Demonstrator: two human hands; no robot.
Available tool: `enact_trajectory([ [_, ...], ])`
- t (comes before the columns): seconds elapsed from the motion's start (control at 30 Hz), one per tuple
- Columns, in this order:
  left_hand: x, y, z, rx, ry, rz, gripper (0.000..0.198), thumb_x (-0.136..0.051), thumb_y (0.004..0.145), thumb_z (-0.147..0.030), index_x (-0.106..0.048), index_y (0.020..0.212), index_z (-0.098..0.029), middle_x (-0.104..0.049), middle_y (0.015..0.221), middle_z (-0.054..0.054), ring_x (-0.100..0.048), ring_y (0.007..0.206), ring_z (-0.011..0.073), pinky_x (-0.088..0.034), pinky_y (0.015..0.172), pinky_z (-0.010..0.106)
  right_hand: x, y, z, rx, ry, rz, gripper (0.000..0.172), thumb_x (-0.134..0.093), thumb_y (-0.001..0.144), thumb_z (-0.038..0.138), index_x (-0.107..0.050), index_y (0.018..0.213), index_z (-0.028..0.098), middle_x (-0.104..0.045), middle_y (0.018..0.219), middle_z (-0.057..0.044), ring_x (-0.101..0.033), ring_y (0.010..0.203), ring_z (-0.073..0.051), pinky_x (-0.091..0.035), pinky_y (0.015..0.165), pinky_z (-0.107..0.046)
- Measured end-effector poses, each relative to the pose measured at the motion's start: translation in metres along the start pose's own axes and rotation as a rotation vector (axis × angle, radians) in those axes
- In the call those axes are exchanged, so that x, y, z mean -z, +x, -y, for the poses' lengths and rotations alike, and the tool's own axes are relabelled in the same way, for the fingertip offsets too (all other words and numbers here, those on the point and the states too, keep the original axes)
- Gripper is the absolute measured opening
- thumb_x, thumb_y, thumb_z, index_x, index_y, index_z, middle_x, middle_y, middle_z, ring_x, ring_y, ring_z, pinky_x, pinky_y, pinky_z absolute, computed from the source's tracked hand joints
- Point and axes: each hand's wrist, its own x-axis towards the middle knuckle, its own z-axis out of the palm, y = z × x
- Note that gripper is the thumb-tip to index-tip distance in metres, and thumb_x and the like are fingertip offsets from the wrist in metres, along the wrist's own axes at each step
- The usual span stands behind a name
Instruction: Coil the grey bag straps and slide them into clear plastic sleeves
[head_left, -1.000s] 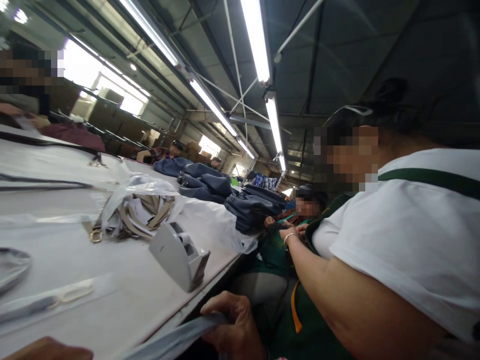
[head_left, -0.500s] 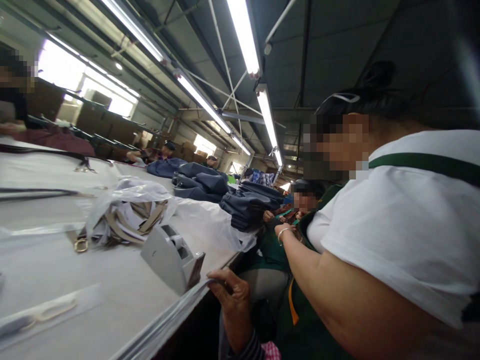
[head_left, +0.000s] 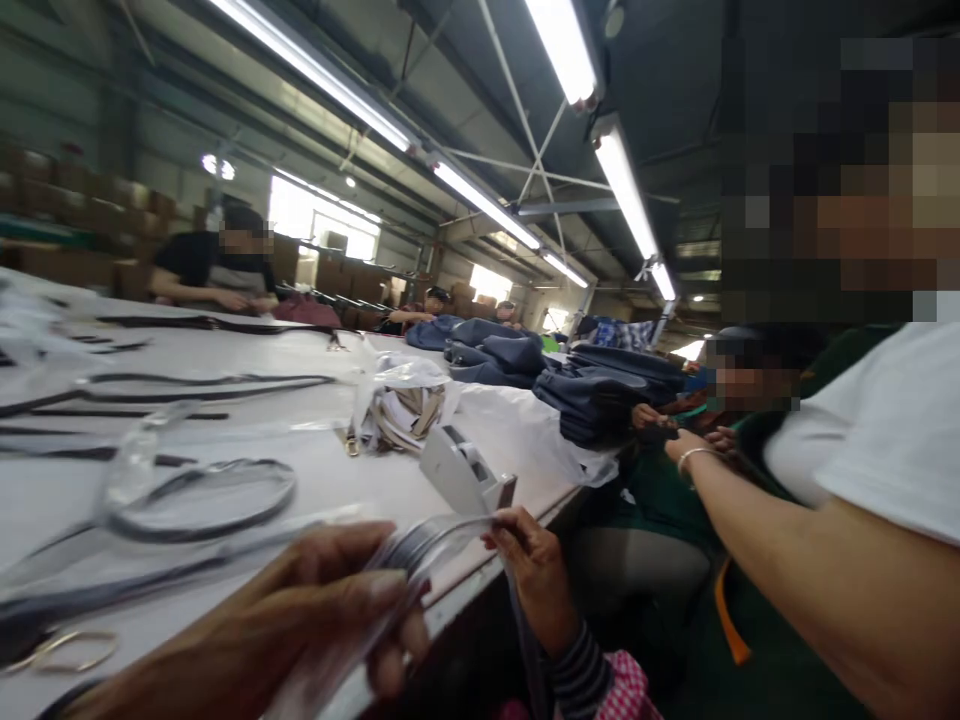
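My left hand (head_left: 330,600) comes in from the lower left, thumb and fingers closed round a clear plastic bag (head_left: 442,545) with a dark strap looped inside it. My right hand (head_left: 536,570), in a striped sleeve with a pink checked cuff, pinches the bag's far end between thumb and fingertips. The bag is stretched between both hands, over the table's front edge. Just beyond it stands a grey-white tape dispenser (head_left: 454,470). A gold-coloured metal ring (head_left: 79,650) lies by a dark strap left of my left hand.
A plastic bag of beige straps (head_left: 405,415) lies behind the dispenser. More dark straps (head_left: 202,495) are spread over the white table (head_left: 270,350). Dark blue bags (head_left: 592,395) are piled farther back. A co-worker's arm (head_left: 750,510) is close on my right; another person (head_left: 225,270) works across the table.
The view has swung left, so the table things sit farther right. My left hand has come into view, gripping the bag; my right hand still pinches its end.
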Motion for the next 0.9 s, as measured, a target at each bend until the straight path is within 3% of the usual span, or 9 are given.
enact_trajectory([
  [0.07, -0.018, 0.01, -0.018, -0.088, -0.065, -0.019, 0.022, -0.073, 0.091, -0.035, -0.076, 0.091, -0.014, -0.074, 0.087, 0.01, -0.068, 0.076, 0.0155, -0.057, 0.07, 0.021, -0.02, -0.013, 0.001, -0.046, 0.055, 0.119, 0.028, -0.062, 0.094, 0.042, -0.065, 0.083, 0.016, -0.067, 0.073, -0.002, -0.062, 0.071, -0.016, -0.046, 0.069, -0.026],
  [0.17, -0.034, 0.031, -0.03, -0.208, -0.121, -0.235, 0.022, -0.076, 0.088, -0.036, -0.075, 0.089, -0.014, -0.073, 0.086, 0.006, -0.064, 0.068, 0.0106, -0.054, 0.062, 0.016, -0.051, -0.042, 0.0, -0.122, 0.18, 0.293, 0.037, -0.058, 0.097, 0.048, -0.055, 0.076, 0.018, -0.053, 0.058, 0.004, -0.045, 0.05, -0.009, -0.036, 0.051, -0.021],
  [0.23, -0.036, 0.041, -0.026, -0.25, -0.141, -0.426, 0.024, -0.078, 0.086, -0.036, -0.074, 0.089, -0.013, -0.074, 0.085, 0.006, -0.062, 0.063, 0.0095, -0.053, 0.058, 0.016, -0.069, -0.063, 0.0, -0.179, 0.286, 0.356, 0.043, -0.057, 0.096, 0.057, -0.049, 0.076, 0.02, -0.04, 0.05, 0.009, -0.031, 0.042, -0.006, -0.025, 0.043, -0.02],
  [0.3, -0.034, 0.048, -0.016, -0.305, -0.137, -0.577, 0.026, -0.078, 0.085, -0.037, -0.073, 0.09, -0.012, -0.075, 0.087, 0.007, -0.063, 0.062, 0.0103, -0.053, 0.057, 0.018, -0.081, -0.08, 0.002, -0.21, 0.364, 0.353, 0.048, -0.057, 0.093, 0.064, -0.046, 0.077, 0.021, -0.035, 0.049, 0.011, -0.025, 0.04, -0.005, -0.02, 0.041, -0.02],
  [0.4, -0.034, 0.053, 0.004, -0.413, -0.082, -0.662, 0.027, -0.074, 0.087, -0.039, -0.071, 0.093, -0.013, -0.076, 0.093, 0.009, -0.071, 0.073, 0.0162, -0.059, 0.067, 0.024, -0.085, -0.094, 0.012, -0.223, 0.415, 0.316, 0.052, -0.059, 0.089, 0.07, -0.044, 0.076, 0.022, -0.033, 0.051, 0.01, -0.027, 0.042, -0.005, -0.019, 0.042, -0.02],
  [0.53, -0.039, 0.053, 0.025, -0.476, 0.084, -0.591, 0.024, -0.065, 0.094, -0.039, -0.067, 0.102, -0.016, -0.075, 0.11, 0.009, -0.075, 0.095, 0.0234, -0.059, 0.087, 0.033, -0.074, -0.1, 0.028, -0.285, 0.42, 0.371, 0.049, -0.058, 0.091, 0.067, -0.045, 0.078, 0.021, -0.032, 0.049, 0.011, -0.022, 0.039, -0.004, -0.014, 0.039, -0.019],
  [0.67, -0.032, 0.045, 0.043, -0.499, 0.377, -0.544, 0.022, -0.058, 0.099, -0.038, -0.067, 0.109, -0.021, -0.073, 0.117, 0.011, -0.075, 0.09, 0.0237, -0.058, 0.085, 0.035, -0.061, -0.101, 0.037, -0.371, 0.417, 0.433, 0.05, -0.059, 0.091, 0.066, -0.045, 0.076, 0.021, -0.034, 0.049, 0.011, -0.023, 0.038, -0.003, -0.012, 0.037, -0.018],
  [0.8, -0.01, 0.026, 0.06, -0.619, 0.678, -0.273, 0.03, -0.063, 0.095, -0.041, -0.072, 0.116, -0.022, -0.076, 0.1, 0.015, -0.072, 0.092, 0.0286, -0.057, 0.086, 0.037, -0.048, -0.093, 0.042, -0.349, 0.4, 0.486, 0.051, -0.057, 0.09, 0.068, -0.05, 0.077, 0.019, -0.037, 0.047, 0.009, -0.024, 0.038, -0.004, -0.015, 0.037, -0.018],
  [0.9, 0.007, 0.013, 0.076, -0.642, 0.767, -0.179, 0.042, -0.072, 0.085, -0.046, -0.071, 0.123, -0.029, -0.076, 0.106, 0.013, -0.071, 0.099, 0.0303, -0.058, 0.088, 0.036, -0.035, -0.084, 0.044, -0.338, 0.356, 0.483, 0.053, -0.064, 0.084, 0.068, -0.059, 0.082, 0.016, -0.044, 0.05, 0.007, -0.032, 0.04, -0.005, -0.021, 0.04, -0.018],
])
